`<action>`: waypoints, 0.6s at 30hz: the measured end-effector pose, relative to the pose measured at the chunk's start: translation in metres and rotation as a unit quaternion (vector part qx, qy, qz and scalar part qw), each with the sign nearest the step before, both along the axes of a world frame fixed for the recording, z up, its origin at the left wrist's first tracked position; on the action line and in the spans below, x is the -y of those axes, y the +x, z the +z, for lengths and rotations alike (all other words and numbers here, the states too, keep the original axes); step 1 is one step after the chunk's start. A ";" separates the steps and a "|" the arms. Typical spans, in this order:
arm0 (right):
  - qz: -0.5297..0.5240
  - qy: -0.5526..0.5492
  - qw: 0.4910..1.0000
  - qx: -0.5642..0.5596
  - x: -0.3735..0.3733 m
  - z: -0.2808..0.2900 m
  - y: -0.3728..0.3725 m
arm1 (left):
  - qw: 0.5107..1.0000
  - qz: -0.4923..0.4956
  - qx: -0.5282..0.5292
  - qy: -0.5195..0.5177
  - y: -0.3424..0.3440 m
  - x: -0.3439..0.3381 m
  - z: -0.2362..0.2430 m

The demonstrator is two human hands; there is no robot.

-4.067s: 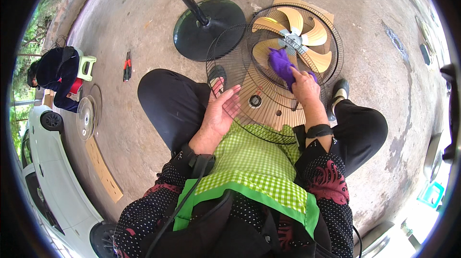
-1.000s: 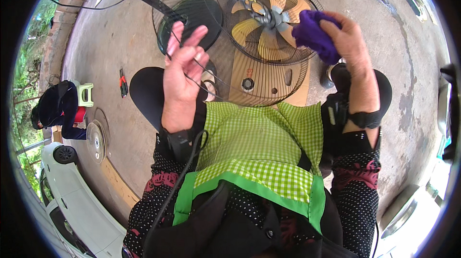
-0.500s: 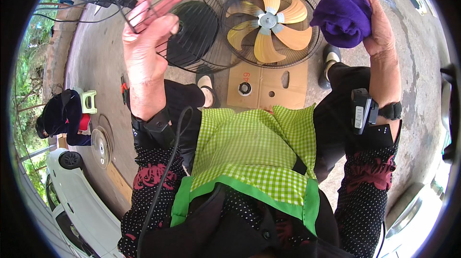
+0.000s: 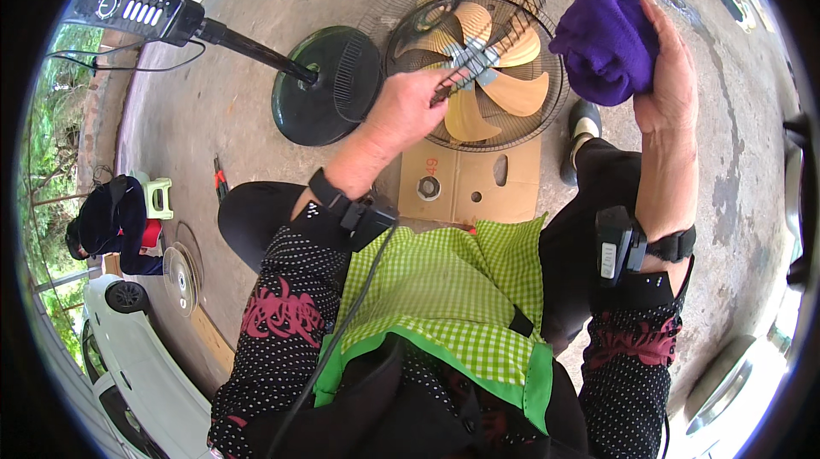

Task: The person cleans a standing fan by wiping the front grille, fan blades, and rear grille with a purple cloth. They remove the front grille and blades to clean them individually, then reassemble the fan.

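Note:
My left hand (image 4: pixel 401 113) is closed on the rim of a black wire fan grille (image 4: pixel 494 51). The grille is tilted steeply above the fan's blades and is partly blurred. Beneath it are the gold fan blades (image 4: pixel 521 99) around a silver hub, inside a second round wire grille (image 4: pixel 560 109). This fan head lies on a flat cardboard sheet (image 4: pixel 523 190). To the right, raised off the floor, my right hand (image 4: pixel 670 83) holds a bunched purple cloth (image 4: pixel 605 40); its thumb side is hidden behind the cloth.
Left of the fan head, a black pole with a control panel (image 4: pixel 141 6) rises from a round base (image 4: pixel 295 122). Red-handled pliers (image 4: pixel 220 179) lie on the floor. A person (image 4: pixel 111 216) sits farther left, near a green stool (image 4: pixel 158 197) and a white car (image 4: pixel 154 356).
My left hand has swung right and downward with the wire grille, from over the black stand to over the blades. The right hand stays nearly in place with the purple cloth.

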State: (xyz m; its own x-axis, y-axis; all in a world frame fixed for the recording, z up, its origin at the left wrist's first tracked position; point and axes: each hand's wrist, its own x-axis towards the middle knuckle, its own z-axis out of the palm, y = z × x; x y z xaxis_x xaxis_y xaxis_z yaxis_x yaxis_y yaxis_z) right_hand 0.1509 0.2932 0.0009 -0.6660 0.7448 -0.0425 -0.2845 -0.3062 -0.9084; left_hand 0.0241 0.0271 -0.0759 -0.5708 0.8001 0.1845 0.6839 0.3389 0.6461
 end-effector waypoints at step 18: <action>0.168 -0.164 0.955 0.181 -0.004 -0.022 -0.016 | 0.945 -0.193 -0.265 -0.006 -0.042 -0.048 0.038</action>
